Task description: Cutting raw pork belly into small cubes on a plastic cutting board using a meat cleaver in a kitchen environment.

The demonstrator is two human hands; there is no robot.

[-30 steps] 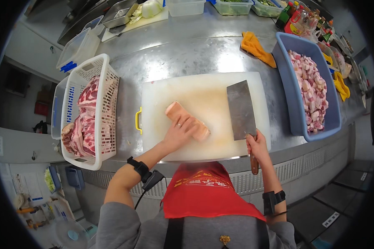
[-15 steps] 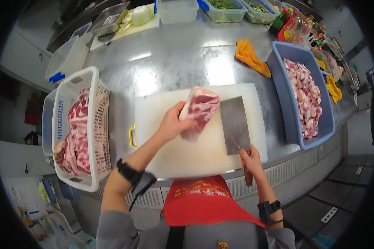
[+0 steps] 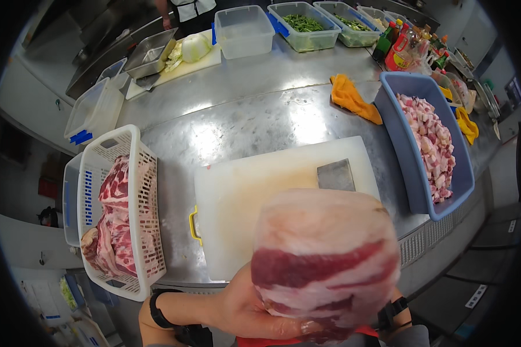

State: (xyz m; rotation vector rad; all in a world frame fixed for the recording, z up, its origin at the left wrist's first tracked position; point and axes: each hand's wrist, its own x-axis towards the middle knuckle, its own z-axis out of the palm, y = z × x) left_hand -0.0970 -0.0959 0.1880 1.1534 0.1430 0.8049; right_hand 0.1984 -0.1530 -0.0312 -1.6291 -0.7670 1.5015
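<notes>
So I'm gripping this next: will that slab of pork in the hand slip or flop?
Probably slippery: the pork slab looks glossy with fat. Likely heavy, since it fills the left hand. It seems fairly firm, holding its shape.

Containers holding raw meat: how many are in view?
2. A white slatted basket at the left of the steel counter holds large slabs; a blue tub at the right holds diced pieces. The raised meat block in the left hand may hide others.
</notes>
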